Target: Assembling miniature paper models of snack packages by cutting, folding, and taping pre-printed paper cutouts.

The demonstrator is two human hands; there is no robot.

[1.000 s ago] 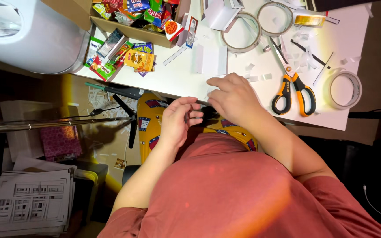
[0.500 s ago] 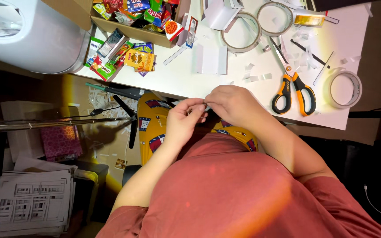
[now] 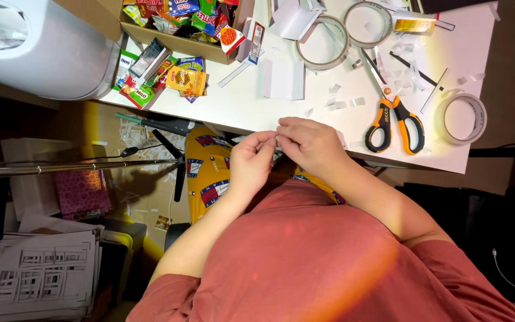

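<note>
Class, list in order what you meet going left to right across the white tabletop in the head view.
Scattered colourful snack packets → folded white card → empty grey tape ring → orange-and-black-handled scissors → white tape roll. All lie on the white table.

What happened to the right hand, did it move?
Yes. The right hand pulled back from the white tabletop to its near edge, toward the left hand.

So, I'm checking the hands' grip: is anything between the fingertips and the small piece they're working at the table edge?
Nothing visible. The left hand and right hand meet fingertip to fingertip on a tiny pale piece, mostly hidden, at the white table edge.
</note>
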